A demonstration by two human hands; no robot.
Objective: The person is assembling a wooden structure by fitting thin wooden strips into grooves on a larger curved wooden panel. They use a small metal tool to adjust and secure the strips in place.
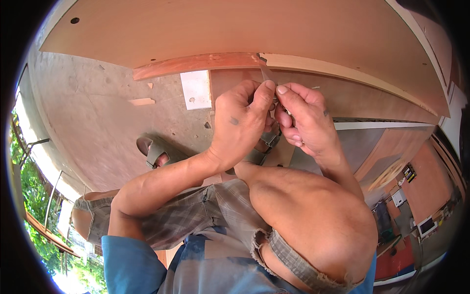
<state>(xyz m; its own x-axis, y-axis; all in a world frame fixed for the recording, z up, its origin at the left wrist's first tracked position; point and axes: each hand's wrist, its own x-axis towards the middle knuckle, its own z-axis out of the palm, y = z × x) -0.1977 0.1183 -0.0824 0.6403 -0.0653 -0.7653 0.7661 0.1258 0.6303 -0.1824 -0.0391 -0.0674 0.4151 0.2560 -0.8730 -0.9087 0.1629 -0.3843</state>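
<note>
Together, left hand (242,111) and right hand (307,115): thumbs pinched on curled fingers, seemingly both grasping the strip's near end.
Thin strip (266,73): runs up to the panel's lower edge, where reddish edging (196,63) meets cream edging (313,66); contact unclear.
Pinch: close grip and light, even pressure should keep the strip from bending.
Wood panel (235,29): beyond, dark hole (75,20) near its left end.

No text can be read. 1 small black-and-yellow patch (409,172) (label-like, too small and blurred to be made out) is seen by the edge of the reddish-brown panel (432,183) at right; no brand, number or sign can be deciphered.
</note>
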